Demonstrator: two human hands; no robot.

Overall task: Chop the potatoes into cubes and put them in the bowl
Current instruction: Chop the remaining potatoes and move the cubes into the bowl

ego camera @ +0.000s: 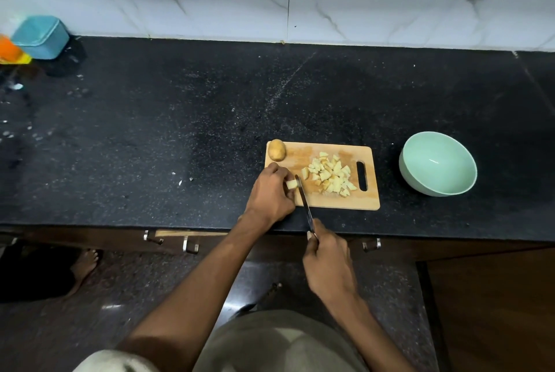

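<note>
A wooden cutting board (pixel 303 155) lies on the black counter. On its far left corner sits a whole unpeeled potato (pixel 276 150). A pile of several pale potato cubes (pixel 330 175) covers the board's middle. My left hand (pixel 271 191) holds a small potato piece (pixel 291 184) at the board's near left edge. My right hand (pixel 327 260) grips the handle of a knife (pixel 304 197), and the blade rests against that piece. A pale green bowl (pixel 468 173) stands empty to the right of the board.
The black granite counter (pixel 180 131) runs wide to the left and behind the board. A blue container (pixel 40 37) and an orange object (pixel 9 49) stand at the far left by the marble wall. Drawer handles (pixel 190 247) sit below the counter's front edge.
</note>
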